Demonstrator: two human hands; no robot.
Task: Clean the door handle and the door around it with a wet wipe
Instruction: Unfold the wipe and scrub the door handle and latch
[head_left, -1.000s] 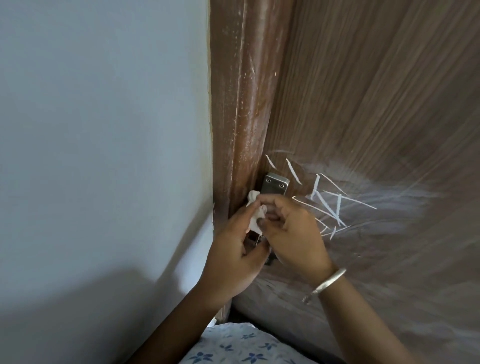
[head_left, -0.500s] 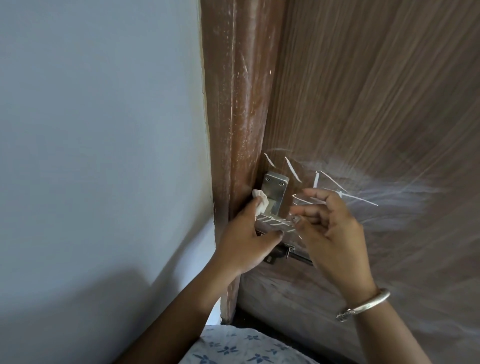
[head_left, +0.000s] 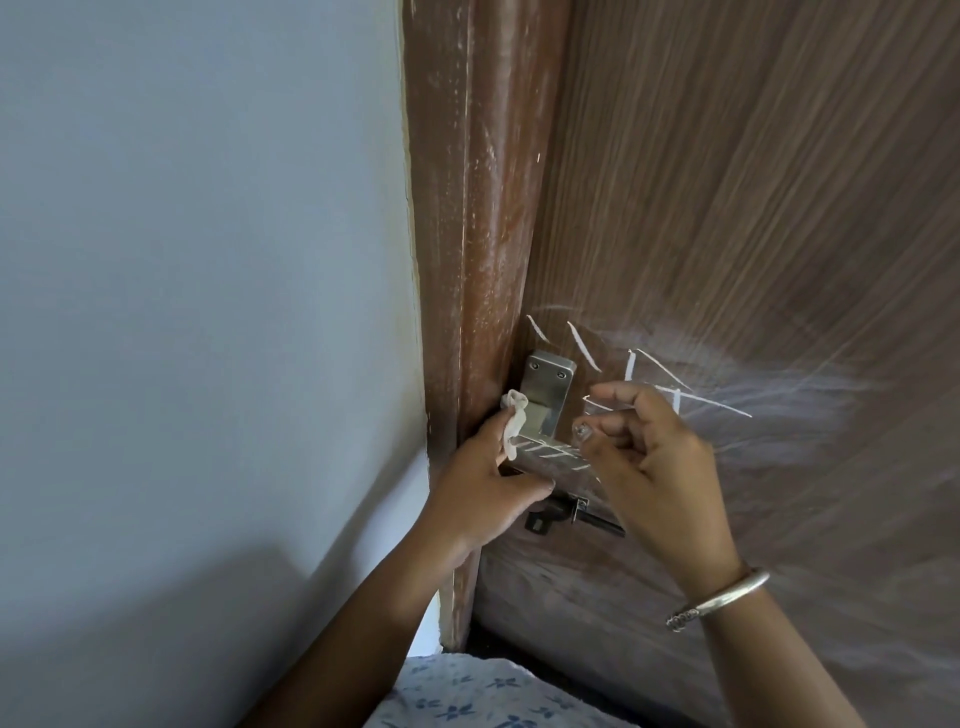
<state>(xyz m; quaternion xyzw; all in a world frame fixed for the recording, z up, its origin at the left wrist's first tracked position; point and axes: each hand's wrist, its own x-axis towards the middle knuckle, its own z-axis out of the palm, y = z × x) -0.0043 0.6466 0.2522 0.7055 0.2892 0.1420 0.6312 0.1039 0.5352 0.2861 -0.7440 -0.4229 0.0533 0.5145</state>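
At the bottom centre of the frame lies a patch of white cloth with blue flowers (head_left: 483, 691). Above it two forearms rise toward the middle of the picture. The right wrist, at lower right, wears a silver bangle (head_left: 719, 600). The left hand (head_left: 480, 480) sits just left of centre, its fingers closed on a crumpled white wet wipe (head_left: 150, 421) that pokes up past the fingertips, pressed at the left end of the door handle. The right hand (head_left: 654, 467) hangs just right of centre with its fingers loosely curled and holding nothing, apart from the lever. Between the two hands shows the metal door handle (head_left: 550, 454), its lever streaked with white marks, under an upright metal plate (head_left: 548, 392). Below the lever is a dark bolt (head_left: 569, 517). Behind them the brown door (head_left: 727, 208) fills the right half, with white chalk-like strokes (head_left: 670, 392) and hazy smears around the handle. The reddish door frame (head_left: 478, 208) runs up the centre; a pale wall (head_left: 208, 260) fills the left.
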